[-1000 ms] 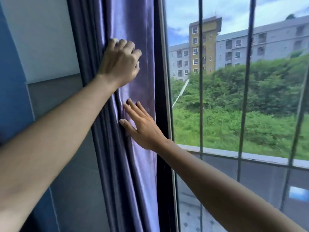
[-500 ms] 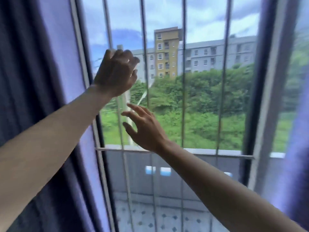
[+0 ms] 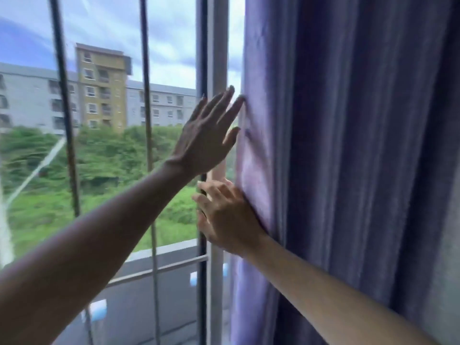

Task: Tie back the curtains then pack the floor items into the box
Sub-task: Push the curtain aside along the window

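No writing or brand can be read anywhere in the view. The purple curtain is seen at the right side, hanging in vertical folds beside the window frame. The left hand is raised with the arm stretched forward, and its grip is released: the fingers are spread and nearly straight, and the fingertips are touching the inner edge of the curtain. The right hand is held lower, just under the left one, with the fingers loosely extended; its side is pressed against the same edge of the curtain, and nothing is grasped by it. Vertical window bars are seen at the left, and behind them grey and yellow buildings and green bushes are visible.
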`<action>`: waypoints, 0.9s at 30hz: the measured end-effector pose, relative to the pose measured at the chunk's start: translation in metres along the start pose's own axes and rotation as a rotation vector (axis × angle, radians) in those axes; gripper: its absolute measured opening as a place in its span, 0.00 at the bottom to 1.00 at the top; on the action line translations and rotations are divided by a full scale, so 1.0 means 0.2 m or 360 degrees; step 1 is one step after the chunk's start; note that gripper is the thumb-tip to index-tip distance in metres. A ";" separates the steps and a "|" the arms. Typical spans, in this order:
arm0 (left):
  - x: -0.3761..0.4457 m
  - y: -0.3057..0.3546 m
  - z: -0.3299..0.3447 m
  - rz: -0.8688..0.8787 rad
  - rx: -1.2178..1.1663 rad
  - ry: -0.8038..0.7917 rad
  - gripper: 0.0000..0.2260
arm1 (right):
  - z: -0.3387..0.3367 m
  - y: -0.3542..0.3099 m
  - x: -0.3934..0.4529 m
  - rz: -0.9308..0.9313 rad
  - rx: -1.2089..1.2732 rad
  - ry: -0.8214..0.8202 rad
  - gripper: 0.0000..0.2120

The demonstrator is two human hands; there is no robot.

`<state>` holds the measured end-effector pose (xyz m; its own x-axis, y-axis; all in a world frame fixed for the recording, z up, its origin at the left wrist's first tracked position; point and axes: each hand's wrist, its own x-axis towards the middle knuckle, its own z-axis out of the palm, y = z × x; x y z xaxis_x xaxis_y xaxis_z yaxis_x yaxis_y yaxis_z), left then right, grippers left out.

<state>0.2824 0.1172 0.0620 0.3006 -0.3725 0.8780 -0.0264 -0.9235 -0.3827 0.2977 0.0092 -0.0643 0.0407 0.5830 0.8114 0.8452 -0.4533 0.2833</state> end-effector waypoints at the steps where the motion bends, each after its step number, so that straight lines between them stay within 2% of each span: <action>1: 0.05 0.06 0.05 -0.0098 -0.0178 0.0063 0.25 | -0.02 0.04 -0.03 -0.0022 -0.0079 -0.0030 0.16; 5: 0.24 0.26 0.15 -0.0363 -0.0810 0.0229 0.28 | -0.08 0.12 -0.12 -0.0080 -0.0359 -0.0136 0.18; 10: 0.42 0.39 0.21 -0.0386 -0.1091 0.0330 0.30 | -0.12 0.19 -0.21 -0.0001 -0.0629 -0.0287 0.20; 18: 0.58 0.46 0.31 -0.0252 -0.1192 0.0413 0.33 | -0.11 0.33 -0.35 0.0174 -0.1082 -0.0677 0.24; 24: 0.64 0.55 0.36 -0.0259 -0.1096 0.0531 0.32 | -0.11 0.50 -0.45 0.0031 -0.1435 -0.0913 0.10; 27: 0.69 0.61 0.40 -0.0210 -0.1000 0.0581 0.31 | -0.13 0.61 -0.48 0.0003 -0.1553 -0.0977 0.11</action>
<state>0.3977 -0.0384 0.1130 0.0053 -0.1606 0.9870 -0.5858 -0.8004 -0.1271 0.3833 -0.1195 -0.0944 0.5205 0.6901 0.5028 0.0836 -0.6272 0.7744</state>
